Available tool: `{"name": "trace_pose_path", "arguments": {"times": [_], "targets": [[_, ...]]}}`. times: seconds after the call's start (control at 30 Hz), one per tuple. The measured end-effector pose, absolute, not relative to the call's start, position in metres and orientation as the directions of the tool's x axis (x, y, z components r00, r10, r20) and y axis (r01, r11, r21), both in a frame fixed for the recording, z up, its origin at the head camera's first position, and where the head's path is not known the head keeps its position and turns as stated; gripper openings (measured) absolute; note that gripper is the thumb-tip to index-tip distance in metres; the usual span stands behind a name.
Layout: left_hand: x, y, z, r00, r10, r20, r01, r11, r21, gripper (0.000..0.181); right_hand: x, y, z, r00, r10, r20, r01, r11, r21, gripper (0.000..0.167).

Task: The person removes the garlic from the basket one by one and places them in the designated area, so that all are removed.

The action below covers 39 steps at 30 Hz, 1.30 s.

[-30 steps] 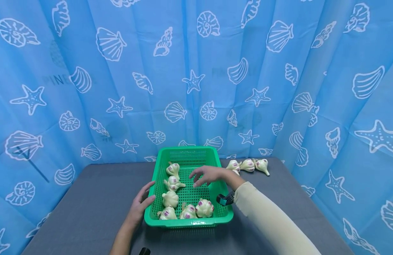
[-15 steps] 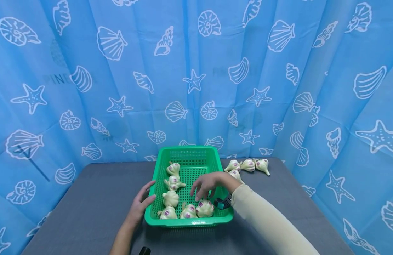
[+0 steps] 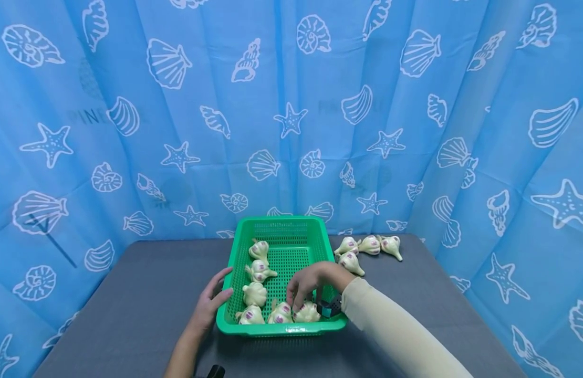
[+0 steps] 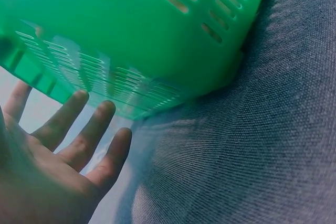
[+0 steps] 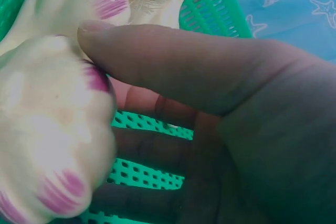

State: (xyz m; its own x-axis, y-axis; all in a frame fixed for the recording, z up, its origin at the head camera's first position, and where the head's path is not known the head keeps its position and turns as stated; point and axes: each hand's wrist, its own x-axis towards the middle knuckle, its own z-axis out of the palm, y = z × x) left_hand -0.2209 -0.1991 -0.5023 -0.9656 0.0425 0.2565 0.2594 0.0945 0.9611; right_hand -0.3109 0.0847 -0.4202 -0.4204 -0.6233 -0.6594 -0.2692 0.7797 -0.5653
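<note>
My right hand (image 3: 310,283) reaches down into the green plastic basket (image 3: 282,329) and grips the garlic bulb (image 3: 308,313) at its near right. In the right wrist view the thumb lies against the top edge of this purple-streaked garlic bulb (image 5: 52,135), and the curled fingers are partly hidden behind it. My left hand (image 3: 210,302) rests at the basket's left rim; its fingers are extended and spread beside the wall in the left wrist view. Another garlic bulb (image 3: 280,313) sits just left of the gripped one. Several more bulbs line the left side, including a plain one (image 3: 254,294).
Several garlic bulbs (image 3: 370,244) lie on the grey tablecloth (image 3: 145,299) behind and right of the basket. A blue shell-patterned curtain (image 3: 291,131) closes off the back and sides. A dark cylindrical object (image 3: 216,371) shows at the bottom edge.
My right hand has moved down and toward the basket's near side and taken hold of the near-right garlic bulb, which has turned. The left hand has stayed at the rim.
</note>
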Motion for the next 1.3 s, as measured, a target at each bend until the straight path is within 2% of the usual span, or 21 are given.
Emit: {"name": "trace_pose_path", "arguments": {"times": [0.17, 0.53, 0.97, 1.13, 1.3], "targets": [[-0.219, -0.199, -0.5, -0.968, 0.046, 0.247, 0.25, 0.095, 0.964, 0.051, -0.312, 0.085, -0.421, -0.406, -0.657, -0.635, -0.255, 0.749, -0.612, 0.008], [-0.217, -0.199, -0.498, -0.965, 0.05, 0.259, 0.263, 0.094, 0.96, 0.05, -0.318, 0.086, -0.419, -0.475, -0.716, -0.512, -0.3, 0.679, -0.671, 0.007], [-0.217, -0.199, -0.499, -0.956, 0.07, 0.286, 0.292, 0.093, 0.952, 0.051, -0.319, 0.094, -0.406, -0.622, -0.731, -0.281, -0.332, 0.571, -0.751, 0.013], [-0.219, -0.2, -0.5, -0.965, 0.06, 0.257, 0.261, 0.092, 0.961, 0.052, -0.319, 0.097, -0.403, -0.694, -0.707, -0.137, -0.375, 0.517, -0.769, 0.015], [-0.22, -0.2, -0.501, -0.964, 0.062, 0.26, 0.265, 0.089, 0.96, 0.052, -0.319, 0.101, -0.404, -0.777, -0.629, 0.013, -0.412, 0.492, -0.767, 0.018]]}}
